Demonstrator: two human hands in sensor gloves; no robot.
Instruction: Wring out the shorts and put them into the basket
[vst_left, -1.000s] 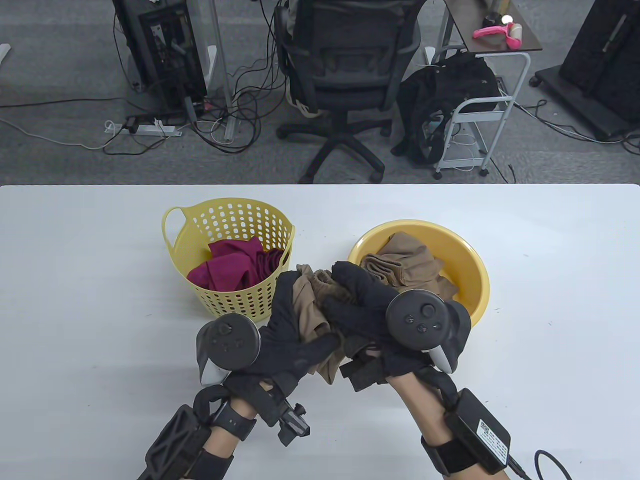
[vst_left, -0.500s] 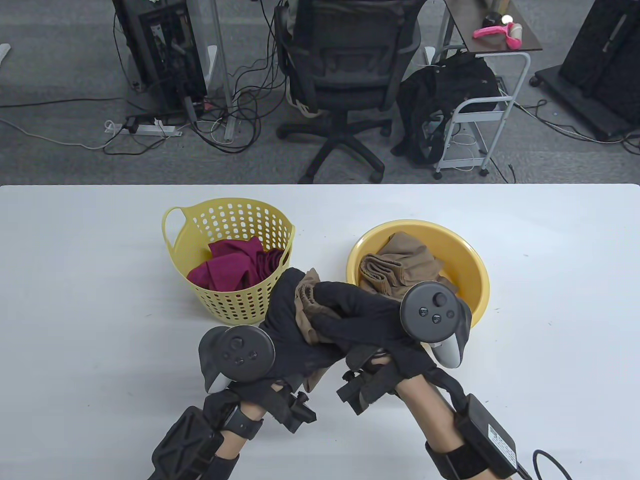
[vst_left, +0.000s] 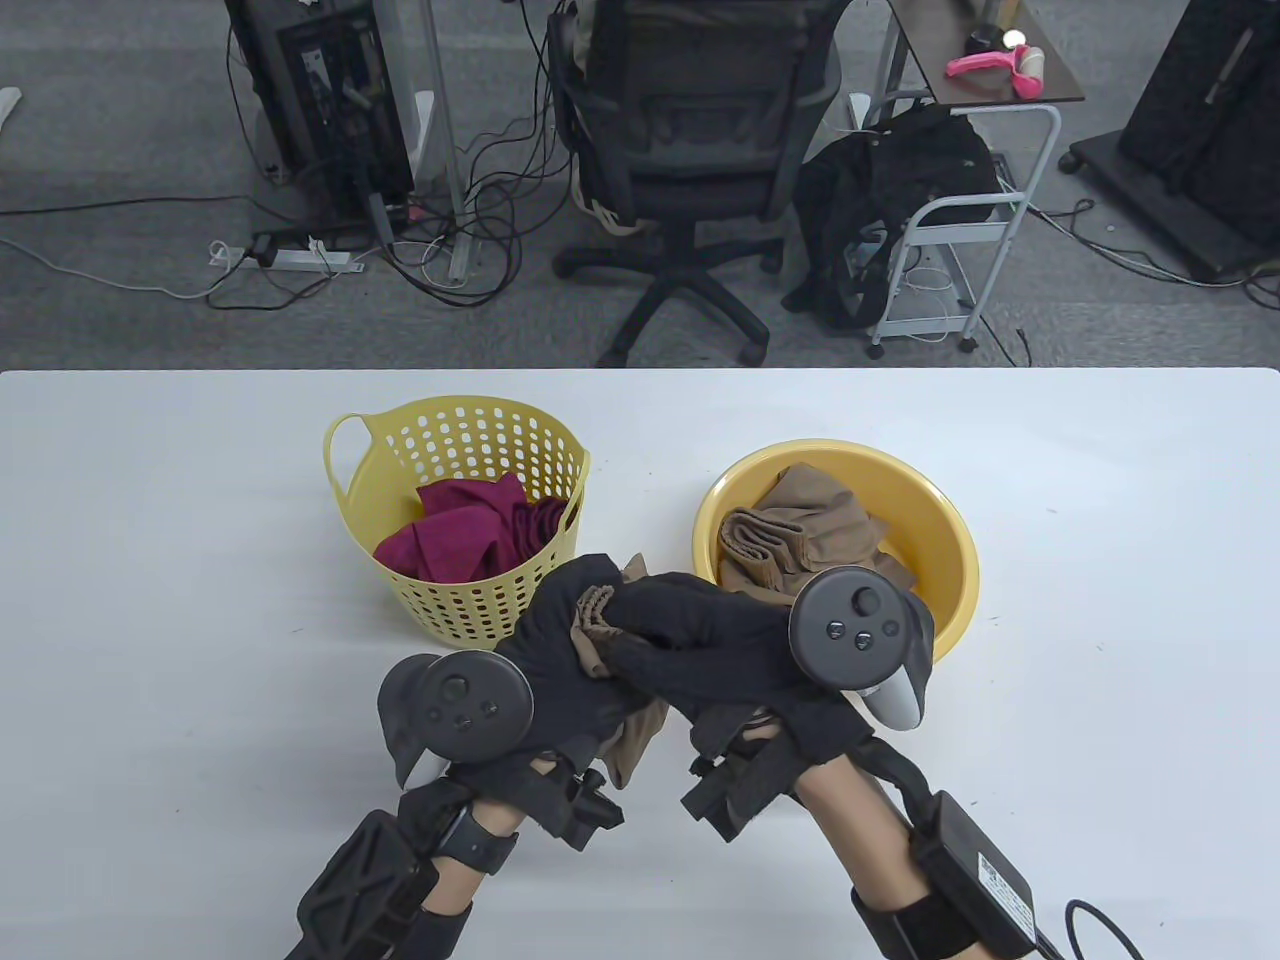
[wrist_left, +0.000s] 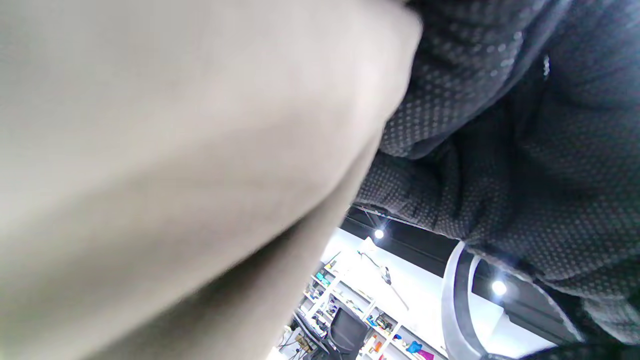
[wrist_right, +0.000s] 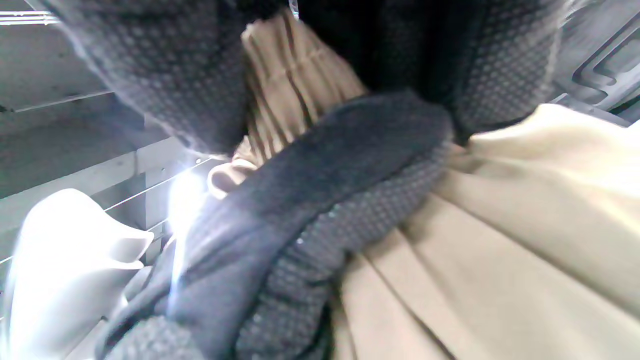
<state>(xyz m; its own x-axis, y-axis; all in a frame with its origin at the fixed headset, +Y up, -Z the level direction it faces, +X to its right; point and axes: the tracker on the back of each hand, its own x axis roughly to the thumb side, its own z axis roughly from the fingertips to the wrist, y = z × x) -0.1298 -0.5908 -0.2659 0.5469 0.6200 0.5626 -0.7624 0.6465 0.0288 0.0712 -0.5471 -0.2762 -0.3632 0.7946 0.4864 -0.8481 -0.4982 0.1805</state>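
Note:
Tan shorts (vst_left: 598, 630) are bunched between both gloved hands, above the table in front of the basket and the basin. My left hand (vst_left: 570, 640) grips the bundle from the left, fingers curled round it. From the right, my right hand (vst_left: 680, 625) wraps over the same bundle. A fold of the shorts (vst_left: 640, 740) hangs below the hands. The left wrist view is filled by tan cloth (wrist_left: 175, 165) and glove. In the right wrist view the gathered waistband (wrist_right: 295, 75) shows between gloved fingers (wrist_right: 320, 190). The yellow perforated basket (vst_left: 400, 440) stands to the left.
The basket holds a magenta garment (vst_left: 460, 535). A yellow basin (vst_left: 930, 500) on the right holds another tan garment (vst_left: 800, 530). Beyond the table's far edge stand an office chair (vst_left: 690, 130), cables and a cart (vst_left: 960, 200).
Both hands have rolled against each other round the shorts, tightening the bundle. The trackers turned, and less of the cloth shows between the gloves than before.

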